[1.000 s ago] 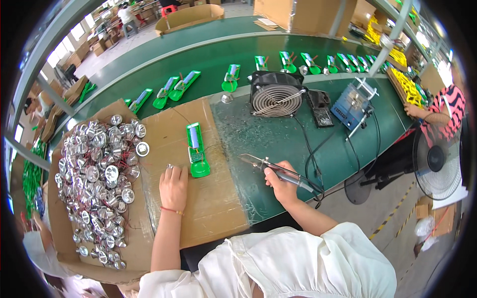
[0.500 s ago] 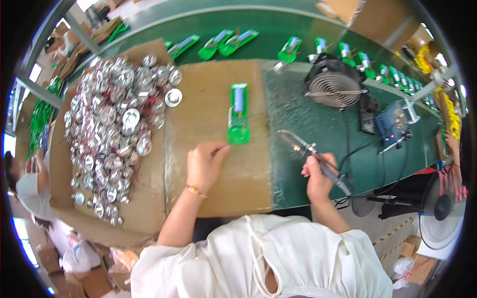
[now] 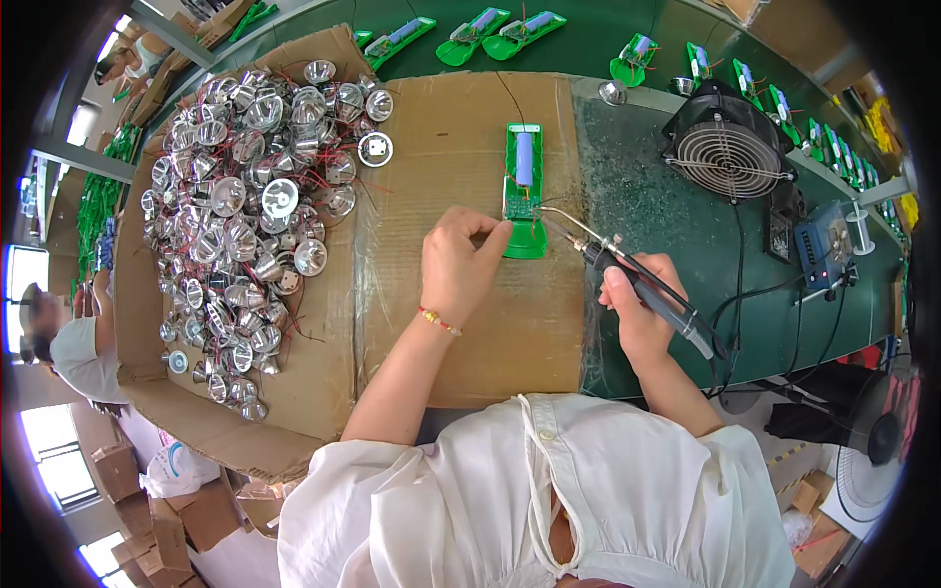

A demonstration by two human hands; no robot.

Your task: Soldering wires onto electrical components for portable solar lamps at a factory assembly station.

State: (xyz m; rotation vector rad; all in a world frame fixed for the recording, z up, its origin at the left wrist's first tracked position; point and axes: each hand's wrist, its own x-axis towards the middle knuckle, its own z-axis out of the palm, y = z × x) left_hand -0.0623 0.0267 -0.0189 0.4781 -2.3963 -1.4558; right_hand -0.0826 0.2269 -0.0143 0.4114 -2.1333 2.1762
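A green plastic housing [image 3: 524,240] lies lengthwise on the cardboard, with a blue cylindrical battery [image 3: 524,157] and a small green circuit board [image 3: 518,208] inside. My left hand [image 3: 459,260] is at the housing's lower left edge, thumb and forefinger pinched together; whatever they hold is too small to make out. In my right hand [image 3: 637,309] is a soldering iron [image 3: 671,316] with a thin bent metal tube along its front. Its tip points left, over the circuit-board end of the housing; I cannot tell whether it touches.
A cardboard box [image 3: 225,436] at left holds many silvery reflector cups [image 3: 279,199] with red wires. At right stand a black fan with a wire grille [image 3: 727,162] and a blue soldering station [image 3: 821,247]. More green housings [image 3: 524,37] line the far side. Another person [image 3: 83,343] sits far left.
The soldering iron has come left and now reaches over the housing. My left hand has moved up against the housing's lower left side. The whole view has shifted somewhat.
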